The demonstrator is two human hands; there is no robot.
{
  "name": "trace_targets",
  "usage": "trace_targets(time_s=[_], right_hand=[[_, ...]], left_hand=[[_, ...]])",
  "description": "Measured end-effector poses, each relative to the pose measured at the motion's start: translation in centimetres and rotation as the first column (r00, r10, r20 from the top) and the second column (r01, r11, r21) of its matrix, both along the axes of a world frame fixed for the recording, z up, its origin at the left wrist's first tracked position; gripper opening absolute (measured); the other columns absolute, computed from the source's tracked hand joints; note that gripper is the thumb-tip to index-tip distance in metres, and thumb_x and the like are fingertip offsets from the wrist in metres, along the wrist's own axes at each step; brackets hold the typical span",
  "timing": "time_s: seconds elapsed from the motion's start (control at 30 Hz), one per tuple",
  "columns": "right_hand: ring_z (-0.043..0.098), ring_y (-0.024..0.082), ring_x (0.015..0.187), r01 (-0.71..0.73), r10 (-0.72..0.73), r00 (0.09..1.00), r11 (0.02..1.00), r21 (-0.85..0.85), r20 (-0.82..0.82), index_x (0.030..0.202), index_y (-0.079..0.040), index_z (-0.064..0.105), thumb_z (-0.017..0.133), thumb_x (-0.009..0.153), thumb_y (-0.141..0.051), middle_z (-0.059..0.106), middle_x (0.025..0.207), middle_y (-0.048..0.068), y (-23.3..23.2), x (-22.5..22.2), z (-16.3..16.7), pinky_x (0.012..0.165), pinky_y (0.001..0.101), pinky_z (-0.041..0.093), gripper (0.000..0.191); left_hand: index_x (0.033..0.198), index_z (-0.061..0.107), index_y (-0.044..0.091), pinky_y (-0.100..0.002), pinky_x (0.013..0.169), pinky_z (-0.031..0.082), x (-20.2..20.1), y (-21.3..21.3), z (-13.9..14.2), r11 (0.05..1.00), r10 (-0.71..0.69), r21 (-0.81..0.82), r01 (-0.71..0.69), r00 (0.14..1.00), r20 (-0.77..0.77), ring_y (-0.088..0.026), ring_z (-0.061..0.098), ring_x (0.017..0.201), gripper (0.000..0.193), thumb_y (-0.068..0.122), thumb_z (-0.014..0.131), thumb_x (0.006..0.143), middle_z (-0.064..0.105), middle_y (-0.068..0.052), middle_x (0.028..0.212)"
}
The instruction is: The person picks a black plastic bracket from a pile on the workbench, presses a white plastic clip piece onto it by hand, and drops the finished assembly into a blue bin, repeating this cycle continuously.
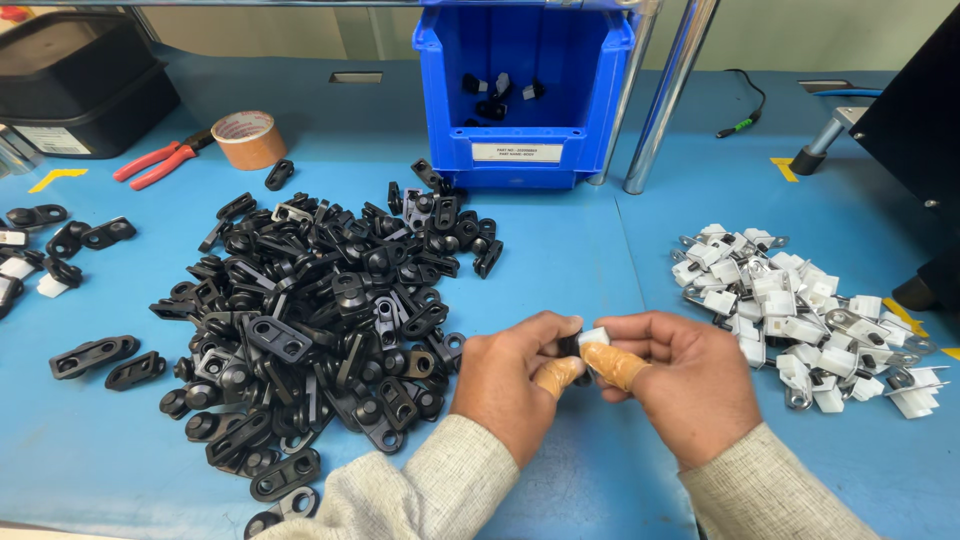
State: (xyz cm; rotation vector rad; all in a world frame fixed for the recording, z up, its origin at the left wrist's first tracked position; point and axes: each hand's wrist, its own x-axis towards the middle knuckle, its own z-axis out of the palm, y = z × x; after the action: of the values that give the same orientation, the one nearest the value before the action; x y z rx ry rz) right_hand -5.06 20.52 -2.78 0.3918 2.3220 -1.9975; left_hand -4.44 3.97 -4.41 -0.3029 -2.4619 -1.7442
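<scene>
Standing beside the blue worktable (590,260), I see both hands meet just above its surface, near the front edge. The left hand (510,375) and the right hand (680,385) press together around a small part (588,340), white on top and black beneath, which sits pinched between the thumbs and forefingers of both. The fingers are curled in tight on it, with no gap showing (each thumb wears a tan rubber cot (615,365)). Both arms are in pale woven sleeves (430,490).

Just left of the hands spreads a big heap of black plastic pieces (320,320), flat links with round holes, tumbled over each other; a few strays (95,355) lie apart toward the left edge. To the right, well clear of the hands, lies a smaller pile of white and metal clips (800,310).

At the back of the table stands a blue bin (525,120) with a handful of small parts in its bottom. Further left are a roll of brown tape (248,138), red-handled pliers (160,160) and a black box (75,80). Two shiny metal posts (665,100) rise beside the bin.
</scene>
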Motion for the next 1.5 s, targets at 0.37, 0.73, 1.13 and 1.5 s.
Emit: trace_targets(time_s=[0.37,0.73,1.13,1.5], right_hand=[[0.064,0.012,0.064,-0.028,0.032,0.994,0.999,-0.041,0.104,0.108,-0.001,0.077,0.076,0.084,-0.007,0.077,0.085,0.009,-0.2,0.1,-1.2,0.051,0.0267,0.048,0.025],[0.062,0.013,0.060,-0.077,0.091,0.984,0.993,-0.094,0.154,0.110,-0.002,0.073,0.079,0.079,-0.006,0.073,0.084,0.006,-0.9,0.1,-1.9,0.048,0.0275,0.049,0.032],[0.049,0.011,0.041,-0.316,0.389,0.853,0.916,-0.247,0.349,0.098,0.002,0.069,0.070,0.086,-0.005,0.065,0.063,0.010,2.7,-2.9,-5.7,0.035,0.0242,0.037,0.014],[0.060,0.015,0.061,0.117,0.197,0.839,0.845,0.522,-0.507,0.113,-0.010,0.073,0.064,0.088,-0.002,0.070,0.083,0.013,-0.1,4.0,-7.1,0.049,0.0305,0.048,0.028]], left_hand=[[0.128,0.061,0.008,-0.025,0.065,0.057,0.0,0.0,-2.1,0.913,-0.154,0.406,-0.042,0.886,0.437,-0.012,0.068,0.084,0.051,-0.001,0.078,0.080,0.071,-0.010,0.102],[0.136,0.062,0.007,-0.024,0.073,0.061,0.0,-0.3,-3.5,0.861,-0.157,0.491,-0.132,0.849,0.504,-0.015,0.074,0.095,0.057,-0.008,0.072,0.082,0.076,-0.011,0.111],[0.132,0.069,0.010,-0.024,0.063,0.062,0.5,-0.5,-3.2,0.943,-0.153,0.330,-0.037,0.834,0.531,-0.011,0.071,0.076,0.057,-0.008,0.076,0.079,0.076,-0.009,0.096],[0.122,0.073,0.011,-0.025,0.055,0.065,1.1,1.2,-2.4,0.969,0.070,0.171,-0.179,0.861,0.503,-0.010,0.073,0.073,0.047,-0.003,0.079,0.078,0.074,-0.005,0.092]])
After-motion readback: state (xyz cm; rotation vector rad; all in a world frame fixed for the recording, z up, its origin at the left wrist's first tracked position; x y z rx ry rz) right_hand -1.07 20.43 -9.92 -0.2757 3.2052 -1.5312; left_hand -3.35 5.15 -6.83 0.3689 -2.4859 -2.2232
